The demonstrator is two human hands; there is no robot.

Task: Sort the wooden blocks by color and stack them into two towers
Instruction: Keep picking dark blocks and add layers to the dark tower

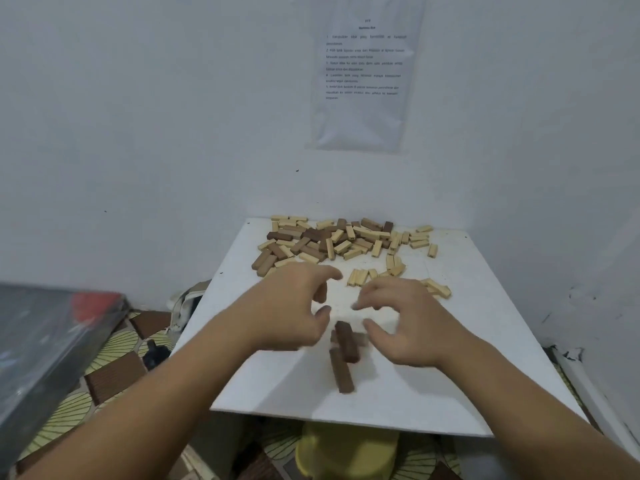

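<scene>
Here, dark blocks point(347, 342) point away; right hand point(405, 320) half-open, empty; left hand point(291, 306) blurred, unclear.

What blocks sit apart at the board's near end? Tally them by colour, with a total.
Dark brown blocks: 2 clear, plus blurred bits I cannot count
Light blocks: 0 here; all lie farther back
Total: 2 clear
</scene>
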